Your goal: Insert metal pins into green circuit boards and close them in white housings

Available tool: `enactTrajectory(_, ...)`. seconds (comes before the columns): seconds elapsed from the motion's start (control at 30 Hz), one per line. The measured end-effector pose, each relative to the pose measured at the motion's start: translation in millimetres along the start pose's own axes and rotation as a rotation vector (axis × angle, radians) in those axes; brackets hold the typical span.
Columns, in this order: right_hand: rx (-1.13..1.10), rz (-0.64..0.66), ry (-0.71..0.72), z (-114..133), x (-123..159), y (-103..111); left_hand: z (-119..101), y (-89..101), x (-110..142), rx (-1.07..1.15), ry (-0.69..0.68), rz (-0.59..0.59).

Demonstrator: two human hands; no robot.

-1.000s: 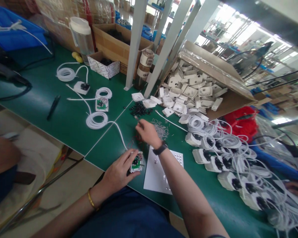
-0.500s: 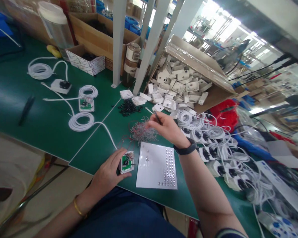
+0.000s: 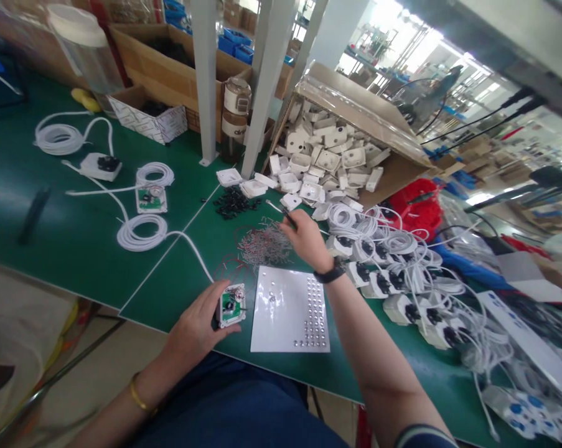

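Your workbench top (image 3: 89, 262) appears smooth with a slight sheen; the white sheet (image 3: 278, 317) is glossy, its studs (image 3: 313, 343) shiny. Your open housing (image 3: 232, 323) looks like smooth plastic. Your bracelet (image 3: 135, 393) reads as polished metal, your navy garment (image 3: 224, 410) as matt cloth; the tilted carton (image 3: 397, 177) is cardboard under glossy tape (image 3: 330, 96)

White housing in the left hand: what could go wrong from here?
The white housing is open, so a slip of the left hand could damage its green circuit board.
The white cable runs up to that hand; if it snags, it might jerk the housing.
The right hand holds a dark tool beside the pile of small metal pieces; a careless sweep could scatter them.
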State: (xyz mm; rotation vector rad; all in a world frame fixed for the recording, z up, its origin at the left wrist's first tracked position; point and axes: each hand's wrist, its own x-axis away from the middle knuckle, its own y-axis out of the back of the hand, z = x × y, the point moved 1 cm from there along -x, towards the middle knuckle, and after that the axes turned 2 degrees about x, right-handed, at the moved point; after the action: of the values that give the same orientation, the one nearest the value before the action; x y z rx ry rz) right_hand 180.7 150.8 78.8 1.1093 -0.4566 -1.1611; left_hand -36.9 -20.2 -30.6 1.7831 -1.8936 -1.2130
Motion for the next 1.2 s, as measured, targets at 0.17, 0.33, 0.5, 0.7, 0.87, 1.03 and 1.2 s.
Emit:
enactTrajectory(0.17,-0.214,-0.002,-0.064,5,16,32,1,0.2,-1,-0.002,0.016,0.017)
enactTrajectory(0.33,-0.478,0.05,-0.284,-4,78,59,3,1.9,-1,0.044,0.093,0.037)
enactTrajectory(0.5,-0.528,-0.11,-0.752,-44,182,55,-7,11.2,-8,0.061,0.292,0.15)
enactTrajectory(0.7,0.045,-0.357,-0.983,-95,275,50,-24,4.3,-17,0.079,0.378,0.193)
enactTrajectory(0.87,0.06,-0.261,-0.944,-110,268,47,-27,-13.5,-18,0.119,0.425,0.272)
enactTrajectory(1.03,0.132,-0.103,-0.898,-120,236,30,-24,-21.5,-22,0.12,0.409,0.319)
enactTrajectory(1.2,0.185,0.0,-0.811,-113,229,20,-31,-19.5,-23,0.194,0.291,0.228)
